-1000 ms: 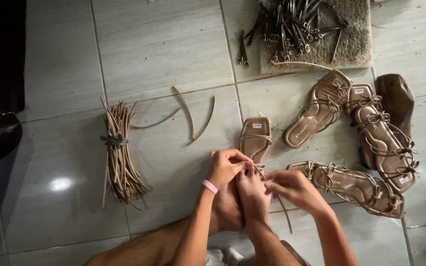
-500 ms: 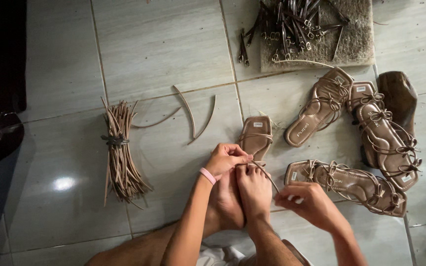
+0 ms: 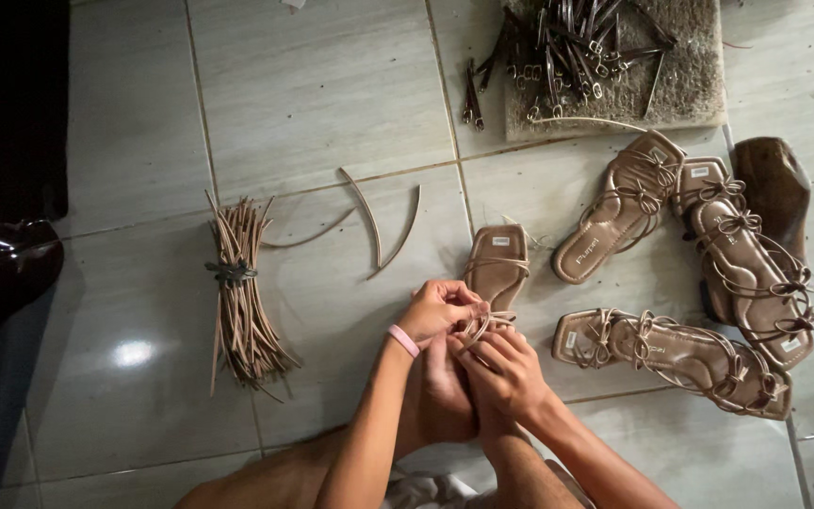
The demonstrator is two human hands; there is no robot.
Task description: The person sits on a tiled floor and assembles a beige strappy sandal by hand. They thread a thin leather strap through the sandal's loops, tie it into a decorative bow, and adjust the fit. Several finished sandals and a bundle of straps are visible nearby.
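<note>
Pinching sandal strap w/ both hands.

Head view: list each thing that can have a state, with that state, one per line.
Left hand: pinching thin straps on the sandal.
Right hand: gripping the same straps.
Sandal in hand: partly strapped, toe end bare.
Finished sandals: fully strapped, lying on the floor.
Strap bundle: tied at the middle.
Loose straps: lying curved and separate.
Buckle strap pile: heaped on a mat.

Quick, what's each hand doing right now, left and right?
Left hand: closed, pinching a thin tan strap of the sandal.
Right hand: closed, fingers gripping the same strap just below.
</note>
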